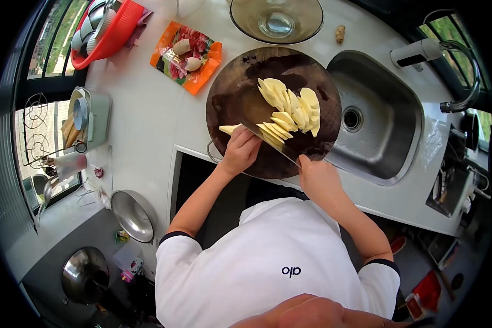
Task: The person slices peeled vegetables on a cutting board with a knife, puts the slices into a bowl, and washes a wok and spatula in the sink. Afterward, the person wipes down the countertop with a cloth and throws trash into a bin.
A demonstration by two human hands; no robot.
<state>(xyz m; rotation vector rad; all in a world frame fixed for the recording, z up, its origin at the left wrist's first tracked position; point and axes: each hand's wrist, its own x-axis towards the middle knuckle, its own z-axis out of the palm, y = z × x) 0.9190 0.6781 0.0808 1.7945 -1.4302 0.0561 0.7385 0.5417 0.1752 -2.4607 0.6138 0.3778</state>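
My right hand (pixel 318 177) is closed round the handle of a kitchen knife (pixel 272 143), whose wide blade slants up and left over the round dark cutting board (pixel 229 82). At the blade's far end, the fingers of my left hand (pixel 240 152) are bunched together on a pale yellow potato piece (pixel 227 129), part of which sticks out to their left. Several thin potato slices (pixel 275 131) lie along the blade's far side. More overlapping potato slices (pixel 306 106) form a loose pile right of the board's middle. My left fingertips are partly hidden by the blade.
A sink (pixel 382 158) with a faucet (pixel 421 53) adjoins the board on the right. Behind the board stands a glass bowl (pixel 276 24), with a ginger piece (pixel 340 34) beside it. An orange packet (pixel 194 82) and a red basket (pixel 117 33) are at the upper left.
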